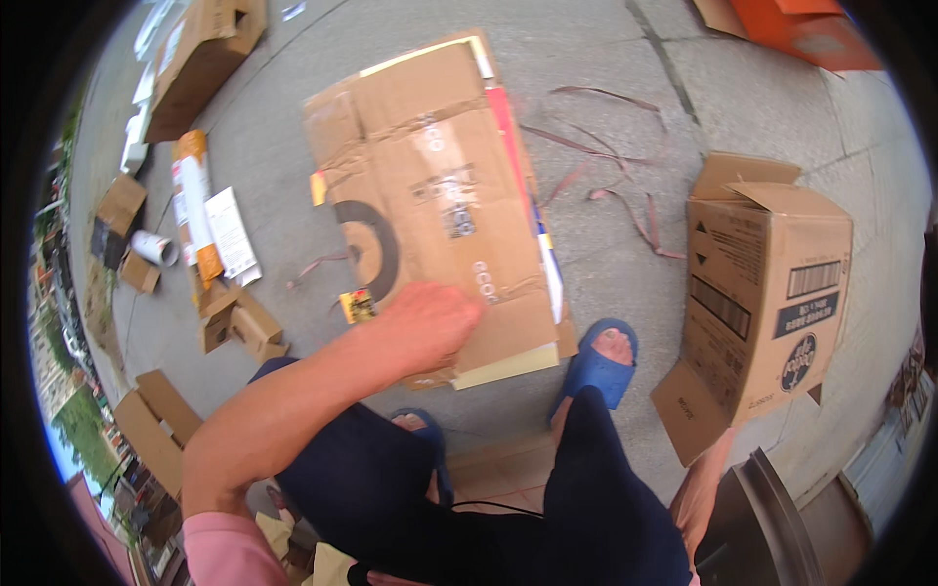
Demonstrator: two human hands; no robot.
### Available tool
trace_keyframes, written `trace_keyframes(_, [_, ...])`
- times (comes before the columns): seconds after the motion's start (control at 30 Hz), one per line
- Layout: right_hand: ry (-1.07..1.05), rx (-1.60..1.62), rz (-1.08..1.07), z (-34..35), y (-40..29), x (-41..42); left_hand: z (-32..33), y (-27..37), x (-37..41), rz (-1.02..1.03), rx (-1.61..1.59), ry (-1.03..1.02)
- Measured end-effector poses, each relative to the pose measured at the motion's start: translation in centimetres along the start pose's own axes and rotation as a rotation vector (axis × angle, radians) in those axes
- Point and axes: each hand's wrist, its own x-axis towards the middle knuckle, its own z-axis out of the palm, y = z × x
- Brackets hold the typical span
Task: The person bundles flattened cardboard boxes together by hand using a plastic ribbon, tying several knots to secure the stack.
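My left hand (432,322), its fingers curled, is over the near part of a stack of flattened cardboard (440,183). It is blurred, and I cannot see whether anything is in its fingers. Yellow, red and white sheets show along the stack's edges. At the right, my right forearm (703,483) reaches up to the lower end of a printed cardboard box (784,293) with its flaps open. My right hand is hidden behind that box and appears to hold it.
Pinkish straps (608,154) lie loose on the concrete beyond the stack. At left are a taped tube-shaped package (194,198), a white carton (233,234), small cardboard boxes (253,329) and a large box (212,66). An orange box (806,33) stands far right. My blue slippers (604,366) flank the stack's near end.
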Motion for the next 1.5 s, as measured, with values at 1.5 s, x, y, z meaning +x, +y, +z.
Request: trace_keyframes(1.5, [0.048, -0.579, -0.373, 0.9, -6.6, -11.2, 0.6, 16.1, 21.7, 0.239, -1.327, 0.068])
